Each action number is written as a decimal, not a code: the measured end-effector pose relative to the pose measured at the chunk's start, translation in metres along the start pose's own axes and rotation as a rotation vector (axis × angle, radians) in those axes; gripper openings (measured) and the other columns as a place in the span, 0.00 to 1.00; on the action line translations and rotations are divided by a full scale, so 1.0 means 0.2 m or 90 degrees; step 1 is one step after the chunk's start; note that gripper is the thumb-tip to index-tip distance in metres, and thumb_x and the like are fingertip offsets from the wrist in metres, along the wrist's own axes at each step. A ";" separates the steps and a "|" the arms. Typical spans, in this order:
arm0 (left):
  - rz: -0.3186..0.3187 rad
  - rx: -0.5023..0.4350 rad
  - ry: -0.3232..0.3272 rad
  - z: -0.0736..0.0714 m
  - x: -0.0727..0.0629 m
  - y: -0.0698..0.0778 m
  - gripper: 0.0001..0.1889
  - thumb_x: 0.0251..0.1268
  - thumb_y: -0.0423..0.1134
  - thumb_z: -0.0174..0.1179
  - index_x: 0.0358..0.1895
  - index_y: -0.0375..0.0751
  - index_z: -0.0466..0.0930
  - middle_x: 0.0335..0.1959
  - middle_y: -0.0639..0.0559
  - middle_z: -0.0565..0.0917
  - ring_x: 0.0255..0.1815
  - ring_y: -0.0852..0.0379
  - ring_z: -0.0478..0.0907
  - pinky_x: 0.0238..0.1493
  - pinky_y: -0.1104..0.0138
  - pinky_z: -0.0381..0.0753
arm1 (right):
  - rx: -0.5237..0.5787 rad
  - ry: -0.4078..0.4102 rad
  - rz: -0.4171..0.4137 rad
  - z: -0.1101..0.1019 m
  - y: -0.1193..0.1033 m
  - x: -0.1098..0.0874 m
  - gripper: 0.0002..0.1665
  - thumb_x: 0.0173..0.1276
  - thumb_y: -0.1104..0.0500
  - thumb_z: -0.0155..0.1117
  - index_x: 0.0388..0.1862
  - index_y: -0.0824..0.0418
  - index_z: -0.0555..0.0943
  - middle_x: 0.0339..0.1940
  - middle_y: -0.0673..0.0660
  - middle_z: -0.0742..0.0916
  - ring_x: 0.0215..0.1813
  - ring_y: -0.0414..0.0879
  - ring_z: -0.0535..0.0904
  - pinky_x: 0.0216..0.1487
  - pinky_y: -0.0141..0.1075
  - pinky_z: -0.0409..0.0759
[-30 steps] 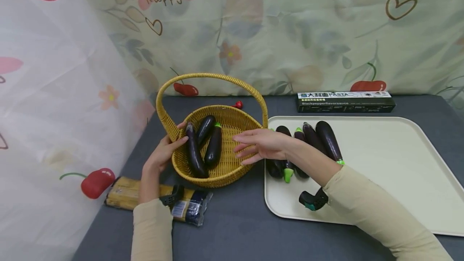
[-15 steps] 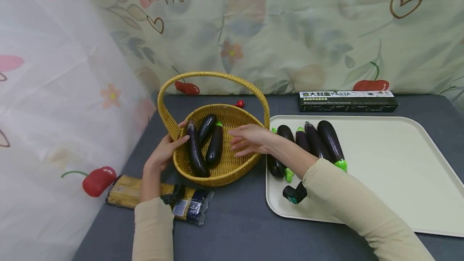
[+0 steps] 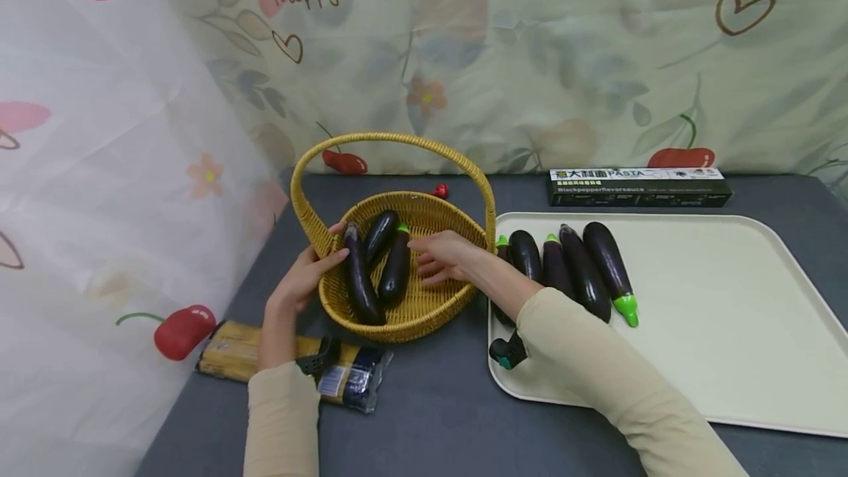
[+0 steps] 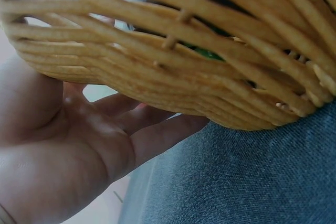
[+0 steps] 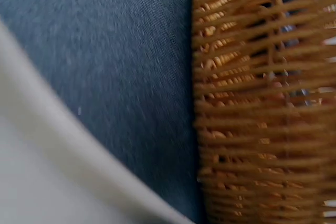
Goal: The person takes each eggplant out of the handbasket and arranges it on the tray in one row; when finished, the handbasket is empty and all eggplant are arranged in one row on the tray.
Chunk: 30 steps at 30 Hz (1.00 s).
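Yellow pack (image 3: pixel 228 350) lay lower left. Left hand (image 3: pixel 299 280) grasped wicker basket (image 3: pixel 397 331), mid-frame, three eggplants (image 3: pixel 395 271) inside; right hand (image 3: pixel 445 256), grip released, hung just beside them. More eggplants (image 3: pixel 584 274) on tray (image 3: pixel 715 315), right; pasta box (image 3: pixel 639 188) behind.

- Above the basket (image 3: pixel 404 331): its handle (image 3: pixel 391 138) arches from side to side; a way in leads over the near rim.
- Inside the basket: three eggplants (image 3: pixel 362 282) crowd the left part; bare weave lies right of them, under the right hand (image 3: pixel 449 253).
- Left of the basket: the left hand (image 3: pixel 299 282) blocks the rim.
- Front-left of the basket: a long packet (image 3: pixel 228 353).
- Front of the basket: open desk (image 3: pixel 430 411).
- Right of the basket: a narrow gap, then the tray (image 3: pixel 715 315).
- Behind the basket: a curtain (image 3: pixel 477 94).
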State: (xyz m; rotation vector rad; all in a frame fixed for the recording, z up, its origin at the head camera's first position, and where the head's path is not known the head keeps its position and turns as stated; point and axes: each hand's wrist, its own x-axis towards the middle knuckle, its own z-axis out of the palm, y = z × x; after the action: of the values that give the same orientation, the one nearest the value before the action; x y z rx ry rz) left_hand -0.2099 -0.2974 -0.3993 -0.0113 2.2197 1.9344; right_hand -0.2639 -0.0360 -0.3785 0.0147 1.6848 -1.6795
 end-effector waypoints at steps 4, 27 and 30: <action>0.002 0.005 -0.002 0.01 0.01 -0.01 0.35 0.71 0.46 0.56 0.77 0.56 0.50 0.73 0.44 0.56 0.66 0.42 0.63 0.55 0.56 0.72 | 0.004 0.012 0.013 0.02 0.02 0.02 0.30 0.73 0.56 0.57 0.69 0.67 0.64 0.64 0.72 0.71 0.62 0.63 0.70 0.46 0.48 0.79; 0.010 0.029 -0.001 0.00 0.00 -0.01 0.35 0.72 0.46 0.54 0.77 0.55 0.49 0.73 0.43 0.54 0.65 0.41 0.63 0.50 0.61 0.75 | -0.050 0.039 0.022 0.09 0.02 0.08 0.29 0.70 0.56 0.61 0.64 0.68 0.68 0.56 0.67 0.77 0.54 0.57 0.77 0.42 0.46 0.81; 0.008 0.026 0.003 0.00 0.00 -0.01 0.35 0.71 0.46 0.54 0.77 0.56 0.49 0.74 0.43 0.54 0.66 0.41 0.62 0.52 0.59 0.74 | -0.032 0.023 0.031 0.09 0.02 0.09 0.28 0.71 0.56 0.60 0.64 0.69 0.68 0.58 0.68 0.76 0.56 0.57 0.76 0.43 0.47 0.80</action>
State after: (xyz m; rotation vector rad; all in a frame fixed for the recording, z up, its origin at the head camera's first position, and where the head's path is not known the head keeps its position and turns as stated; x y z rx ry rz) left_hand -0.2094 -0.2970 -0.4023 0.0032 2.2671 1.8970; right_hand -0.2657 -0.0594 -0.3879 0.0619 1.7396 -1.6098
